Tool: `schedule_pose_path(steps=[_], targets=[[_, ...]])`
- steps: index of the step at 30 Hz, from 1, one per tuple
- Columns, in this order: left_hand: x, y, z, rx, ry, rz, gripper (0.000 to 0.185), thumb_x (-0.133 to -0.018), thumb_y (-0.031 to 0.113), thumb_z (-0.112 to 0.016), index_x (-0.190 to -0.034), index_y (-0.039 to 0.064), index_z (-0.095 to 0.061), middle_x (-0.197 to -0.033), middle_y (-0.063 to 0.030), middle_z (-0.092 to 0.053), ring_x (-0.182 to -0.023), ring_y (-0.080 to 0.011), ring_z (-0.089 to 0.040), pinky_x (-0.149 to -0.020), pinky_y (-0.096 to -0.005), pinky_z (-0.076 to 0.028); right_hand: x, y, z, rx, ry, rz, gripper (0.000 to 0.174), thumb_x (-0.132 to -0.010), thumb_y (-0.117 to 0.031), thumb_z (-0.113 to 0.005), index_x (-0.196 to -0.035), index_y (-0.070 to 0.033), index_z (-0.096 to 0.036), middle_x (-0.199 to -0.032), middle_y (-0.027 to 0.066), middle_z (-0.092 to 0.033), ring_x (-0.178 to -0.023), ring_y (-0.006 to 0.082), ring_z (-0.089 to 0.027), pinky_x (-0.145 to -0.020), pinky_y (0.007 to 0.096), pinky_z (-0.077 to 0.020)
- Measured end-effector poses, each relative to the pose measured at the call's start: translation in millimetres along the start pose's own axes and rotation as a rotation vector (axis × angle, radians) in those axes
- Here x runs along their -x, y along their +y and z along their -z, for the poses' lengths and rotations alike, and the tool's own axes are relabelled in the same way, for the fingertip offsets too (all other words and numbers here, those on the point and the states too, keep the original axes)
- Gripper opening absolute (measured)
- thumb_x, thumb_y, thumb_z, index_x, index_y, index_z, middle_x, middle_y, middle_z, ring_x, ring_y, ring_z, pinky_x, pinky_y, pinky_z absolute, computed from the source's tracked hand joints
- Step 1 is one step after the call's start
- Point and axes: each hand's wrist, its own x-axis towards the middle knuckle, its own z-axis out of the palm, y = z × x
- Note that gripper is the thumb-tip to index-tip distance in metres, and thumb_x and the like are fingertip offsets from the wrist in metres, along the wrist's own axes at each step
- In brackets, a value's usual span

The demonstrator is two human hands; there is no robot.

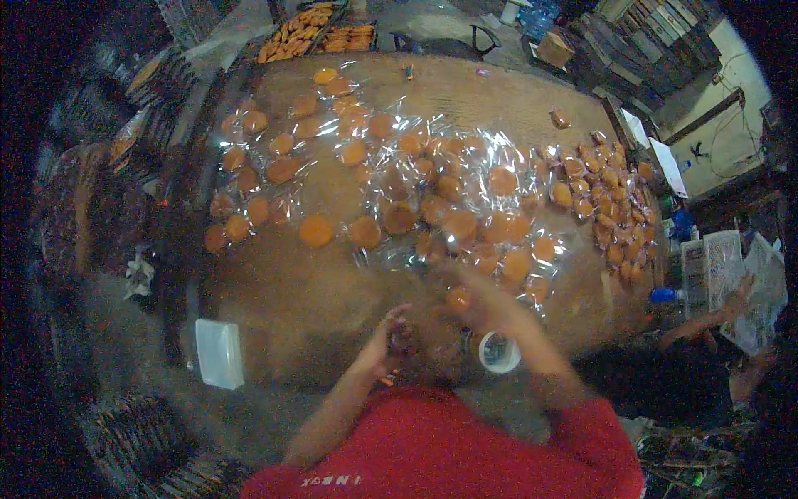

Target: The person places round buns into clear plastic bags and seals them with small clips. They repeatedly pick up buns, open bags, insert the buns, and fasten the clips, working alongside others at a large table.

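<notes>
My left hand is at the near edge of the wooden table, its fingers curved. Blur and shadow hide whether it holds anything. A small orange item shows just below it. My right hand is motion-blurred and reaches over the near side of a spread of round orange-brown baked pieces in clear plastic wrappers. One round piece lies right beside its fingers; contact cannot be made out. Under my right forearm is a white round tub with something clear or greyish inside.
A heap of smaller wrapped pieces covers the table's right side. A stack of clear plastic bags sits at the near left. Trays of baked pieces stand beyond the far edge. Another person's arm is at the right, near white plastic crates.
</notes>
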Motion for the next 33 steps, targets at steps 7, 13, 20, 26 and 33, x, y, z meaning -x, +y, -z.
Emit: schedule_pose_path(steps=[7,13,20,26,33], targets=[[-41,38,2,-0.039,0.162,-0.056,0.035,-0.100,0.017,-0.057,-0.133,0.014,-0.050,-0.078,0.0041,-0.044,-0.063,-0.0084,-0.043,-0.055,-0.0244,-0.039,-211,-9,303,0.623,0.818,0.589,0.037,-0.095,-0.030,-0.065,-0.120,-0.004,-0.062,-0.098,0.0138,-0.071,-0.087,0.0279,-0.067,-0.081,0.0404,-0.0525],[-95,73,35,-0.072,0.243,0.049,0.041,-0.100,0.023,-0.058,-0.138,0.012,-0.047,-0.094,-0.0003,-0.047,-0.080,-0.0117,-0.047,-0.069,-0.0262,-0.043,-419,41,511,0.657,0.992,0.166,0.042,-0.093,-0.029,-0.067,-0.123,0.000,-0.059,-0.104,0.0154,-0.068,-0.092,0.0236,-0.066,-0.081,0.0380,-0.0521],[-139,80,78,-0.389,0.031,0.447,0.063,-0.099,0.033,-0.061,-0.151,0.009,-0.034,-0.141,-0.0120,-0.040,-0.126,-0.0232,-0.043,-0.101,-0.0374,-0.041,-542,79,602,0.945,1.149,0.095,0.038,-0.095,-0.019,-0.059,-0.129,-0.004,-0.057,-0.114,0.0255,-0.066,-0.105,0.0408,-0.064,-0.090,0.0470,-0.0510],[-161,90,93,-0.423,0.055,0.545,0.064,-0.098,0.036,-0.062,-0.150,0.009,-0.035,-0.148,-0.0135,-0.043,-0.135,-0.0248,-0.045,-0.109,-0.0401,-0.041,-588,63,710,1.361,1.011,-0.063,0.033,-0.097,-0.027,-0.055,-0.124,-0.009,-0.061,-0.115,0.0254,-0.066,-0.107,0.0432,-0.063,-0.087,0.0522,-0.0508],[-140,100,69,-0.451,0.169,0.414,0.055,-0.098,0.036,-0.063,-0.142,0.009,-0.044,-0.137,-0.0102,-0.051,-0.127,-0.0216,-0.050,-0.106,-0.0390,-0.043,-572,66,678,1.199,0.892,0.053,0.030,-0.095,-0.021,-0.058,-0.119,-0.003,-0.059,-0.117,0.0270,-0.064,-0.111,0.0427,-0.060,-0.086,0.0512,-0.0481]])
